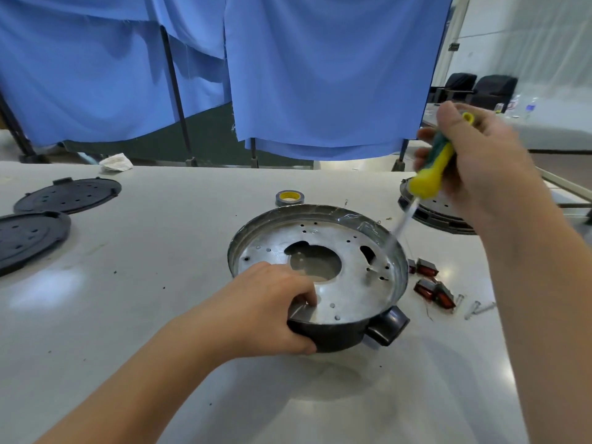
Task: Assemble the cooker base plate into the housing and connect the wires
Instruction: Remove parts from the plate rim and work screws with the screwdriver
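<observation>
Head view: left hand (272,310) grasps the housing (336,334) rim (metal base plate (349,283) inside); right hand (480,161) clenches a blurred screwdriver (431,171) above the worktop (160,283)

Both forearms bare, no sleeves or gloves.

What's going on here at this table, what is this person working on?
A person is working on a cooker housing that sits on a white table, with a silver base plate lying inside it. The left hand grips the housing's near rim to steady it. The right hand holds a green and yellow screwdriver, its tip pointing down toward the plate's far right edge. Loose screws, red switches, a tape roll and black covers lie around.
</observation>
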A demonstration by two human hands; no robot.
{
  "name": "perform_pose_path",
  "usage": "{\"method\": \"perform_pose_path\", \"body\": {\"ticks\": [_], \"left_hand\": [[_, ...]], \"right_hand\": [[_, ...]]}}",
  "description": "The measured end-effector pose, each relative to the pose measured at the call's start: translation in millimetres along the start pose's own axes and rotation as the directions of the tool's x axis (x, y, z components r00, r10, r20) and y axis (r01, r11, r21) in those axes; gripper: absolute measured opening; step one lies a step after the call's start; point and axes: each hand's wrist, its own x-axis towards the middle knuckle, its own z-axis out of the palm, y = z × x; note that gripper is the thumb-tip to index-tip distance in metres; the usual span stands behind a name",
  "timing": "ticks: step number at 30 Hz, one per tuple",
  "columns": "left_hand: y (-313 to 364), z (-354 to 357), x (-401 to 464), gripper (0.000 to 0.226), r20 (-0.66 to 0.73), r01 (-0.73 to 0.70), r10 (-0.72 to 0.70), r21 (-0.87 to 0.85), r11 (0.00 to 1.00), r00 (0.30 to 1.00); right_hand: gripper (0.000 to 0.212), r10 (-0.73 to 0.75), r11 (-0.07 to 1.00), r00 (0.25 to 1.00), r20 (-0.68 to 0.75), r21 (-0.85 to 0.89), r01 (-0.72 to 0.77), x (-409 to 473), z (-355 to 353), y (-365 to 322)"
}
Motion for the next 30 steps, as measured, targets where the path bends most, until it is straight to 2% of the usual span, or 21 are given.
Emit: {"method": "perform_pose_path", "body": {"ticks": [3, 5, 7, 9, 11, 13, 17, 20, 23, 28, 30], "left_hand": [[2, 0, 0, 0.046, -0.014, -0.010, 0.010, 0.003, 1.000, 1.000], [6, 1, 0, 0.044, -0.037, -0.025, 0.026, 0.025, 0.999, 0.999], [11, 3, 0, 0.042, -0.053, -0.034, 0.037, 0.062, 0.998, 0.998], [16, 5, -1, 0.042, -0.067, -0.023, 0.030, 0.095, 0.995, 0.997], [23, 9, -2, 0.042, -0.085, -0.001, 0.011, 0.123, 0.992, 0.996], [31, 13, -3, 0.040, -0.114, 0.018, 0.000, 0.155, 0.988, 0.993], [44, 21, -3, 0.040, -0.171, 0.061, -0.024, 0.217, 0.974, 0.985], [47, 24, 0, 0.040, -0.187, 0.098, -0.050, 0.255, 0.962, 0.981], [48, 26, 2, 0.041, -0.192, 0.108, -0.053, 0.287, 0.952, 0.980], [47, 29, 5, 0.043, -0.193, 0.112, -0.050, 0.325, 0.939, 0.980], [46, 27, 6, 0.044, -0.186, 0.107, -0.048, 0.317, 0.943, 0.981]], "right_hand": [[0.023, 0.030, 0.983, 0.998, -0.047, -0.177, -0.038, 6, -23, 12], [0.024, 0.088, 0.922, 0.996, -0.035, -0.375, -0.094, 9, -40, 26], [0.026, 0.106, 0.775, 0.994, -0.023, -0.625, -0.097, 11, -58, 40], [0.024, 0.143, 0.581, 0.989, 0.024, -0.812, -0.064, 12, -79, 52], [0.023, 0.205, 0.401, 0.978, 0.040, -0.915, -0.046, 12, -98, 62], [0.027, 0.236, 0.305, 0.971, 0.022, -0.951, -0.053, 12, -112, 71], [0.049, 0.259, 0.210, 0.966, -0.009, -0.976, -0.066, 14, -125, 95], [0.055, 0.200, 0.145, 0.979, -0.041, -0.987, -0.071, 12, -133, 109], [0.059, 0.151, 0.163, 0.987, -0.054, -0.984, -0.078, 8, -138, 116], [0.044, 0.128, 0.160, 0.990, -0.056, -0.984, -0.076, 7, -142, 118], [0.045, 0.154, 0.195, 0.987, -0.047, -0.978, -0.077, 6, -143, 118]]}}
